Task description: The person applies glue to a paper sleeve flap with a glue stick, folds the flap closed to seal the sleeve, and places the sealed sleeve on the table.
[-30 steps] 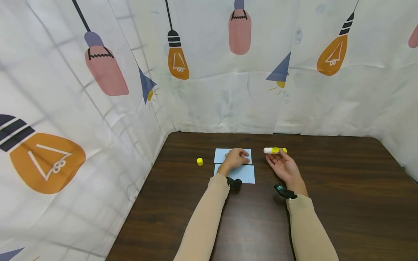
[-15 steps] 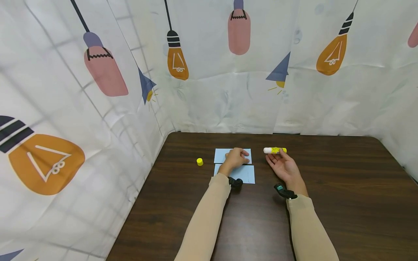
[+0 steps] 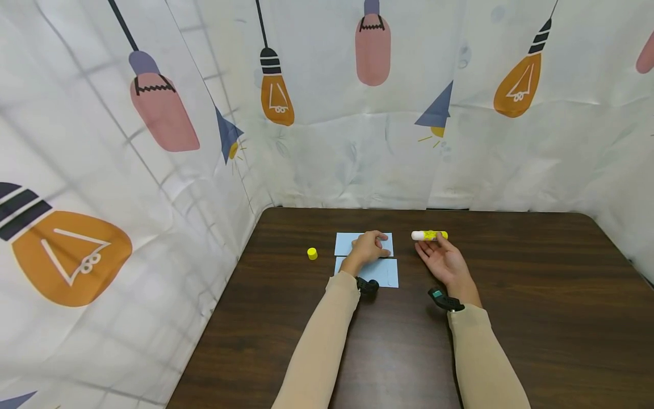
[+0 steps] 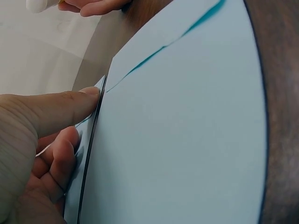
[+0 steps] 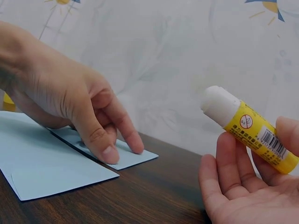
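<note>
Two light blue rectangles of paper lie one behind the other, the near one [image 3: 385, 275] and the far one [image 3: 344, 244], with a thin gap between them. My left hand [image 3: 366, 247] reaches over the near paper and presses thumb and forefinger on the far one, as the right wrist view shows. A teal line [image 4: 147, 60] crosses the near paper in the left wrist view. In my right hand [image 3: 445, 262], palm up, a yellow-and-white glue stick [image 5: 259, 133] is held uncapped between thumb and fingers, its white end toward the papers.
The yellow cap [image 3: 312, 254] stands on the dark wooden table [image 3: 552, 295], left of the papers. A white cloth printed with lamps [image 3: 327, 159] hangs behind the table and along its left side. Black bands with small devices sit on both wrists.
</note>
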Motion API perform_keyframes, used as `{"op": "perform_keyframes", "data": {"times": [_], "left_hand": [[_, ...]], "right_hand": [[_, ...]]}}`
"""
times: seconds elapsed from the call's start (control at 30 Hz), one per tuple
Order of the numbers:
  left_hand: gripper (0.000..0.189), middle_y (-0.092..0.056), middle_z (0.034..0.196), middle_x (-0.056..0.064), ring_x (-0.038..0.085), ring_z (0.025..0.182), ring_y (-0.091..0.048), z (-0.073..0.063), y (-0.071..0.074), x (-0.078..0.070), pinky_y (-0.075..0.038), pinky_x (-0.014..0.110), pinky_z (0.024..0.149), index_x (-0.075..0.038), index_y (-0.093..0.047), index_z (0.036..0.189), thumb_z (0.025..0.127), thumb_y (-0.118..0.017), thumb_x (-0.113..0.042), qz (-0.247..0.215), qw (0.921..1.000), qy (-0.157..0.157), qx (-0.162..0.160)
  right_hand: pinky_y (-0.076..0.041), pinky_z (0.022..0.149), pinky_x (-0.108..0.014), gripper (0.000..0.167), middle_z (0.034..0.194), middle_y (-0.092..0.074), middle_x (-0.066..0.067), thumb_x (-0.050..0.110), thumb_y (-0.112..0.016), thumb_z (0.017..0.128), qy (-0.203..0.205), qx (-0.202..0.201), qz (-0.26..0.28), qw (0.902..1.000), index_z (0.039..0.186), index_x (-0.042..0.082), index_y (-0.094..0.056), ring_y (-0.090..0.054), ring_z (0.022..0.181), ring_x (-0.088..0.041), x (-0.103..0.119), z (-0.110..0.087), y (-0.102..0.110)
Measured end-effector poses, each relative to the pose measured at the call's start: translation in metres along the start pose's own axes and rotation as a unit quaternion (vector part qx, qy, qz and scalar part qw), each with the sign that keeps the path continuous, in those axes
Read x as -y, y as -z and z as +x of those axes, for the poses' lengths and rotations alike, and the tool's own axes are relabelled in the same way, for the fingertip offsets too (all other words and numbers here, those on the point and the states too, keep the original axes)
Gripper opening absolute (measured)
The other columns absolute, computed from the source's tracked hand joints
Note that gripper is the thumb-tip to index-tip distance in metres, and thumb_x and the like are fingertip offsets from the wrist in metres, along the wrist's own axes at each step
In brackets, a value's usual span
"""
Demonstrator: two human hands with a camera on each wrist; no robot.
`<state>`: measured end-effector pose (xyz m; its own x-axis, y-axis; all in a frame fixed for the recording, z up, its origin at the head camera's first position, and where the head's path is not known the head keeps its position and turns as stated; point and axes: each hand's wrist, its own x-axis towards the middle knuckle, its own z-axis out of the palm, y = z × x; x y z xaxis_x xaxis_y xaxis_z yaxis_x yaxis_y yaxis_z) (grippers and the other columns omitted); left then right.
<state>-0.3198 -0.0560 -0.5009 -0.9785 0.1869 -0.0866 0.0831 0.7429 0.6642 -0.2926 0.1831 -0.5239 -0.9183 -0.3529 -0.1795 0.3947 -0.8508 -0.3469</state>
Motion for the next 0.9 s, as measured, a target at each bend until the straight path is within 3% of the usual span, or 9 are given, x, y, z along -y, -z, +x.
{"op": "perform_keyframes", "data": {"times": [0.9], "left_hand": [[0.059, -0.056, 0.076, -0.009, 0.01, 0.074, -0.051, -0.0014, 0.0013, -0.0013, -0.029, 0.04, 0.094, -0.02, -0.06, 0.144, 0.089, -0.081, -0.028, 0.013, 0.9998, -0.004, 0.018]], "right_hand": [[-0.005, 0.13, -0.033, 0.014, 0.113, -0.064, -0.011, 0.023, -0.05, 0.107, 0.001, 0.01, -0.001, 1.0, 0.117, 0.014, -0.051, -0.063, 0.112, -0.024, 0.0004, 0.0004, 0.001]]}}
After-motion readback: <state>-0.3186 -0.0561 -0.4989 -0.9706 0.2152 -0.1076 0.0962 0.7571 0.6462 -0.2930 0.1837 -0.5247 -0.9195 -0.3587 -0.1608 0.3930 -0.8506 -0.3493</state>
